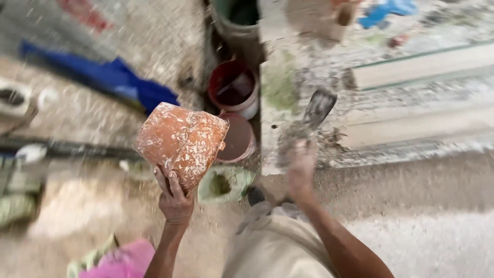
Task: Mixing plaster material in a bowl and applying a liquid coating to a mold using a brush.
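The left hand (175, 202) is closed around the rim of a round terracotta clay pot (181, 143) flecked with pale plaster, holding it up tilted on its side over the dusty ground, its mouth turned down and toward the person. The right hand (301, 163) grips the handle of a dark flat-bladed metal trowel (318, 108), whose blade rests on the grey, mortar-smeared slab surface (411, 103) to the right, well apart from the pot. Between the two hands, on the ground, stand a dark red plastic bucket with a white rim (234, 86), a reddish-brown round container (237, 138) just behind the pot, and a crumpled pale green bag (225, 184) below it. A blue cloth (116, 77) lies to the left. The frame is blurred by motion, so finer detail cannot be told. Judging from the hold, keeping the pot steady with fingers well over the rim, and the trowel blade flat against the surface, would make for cleaner work.
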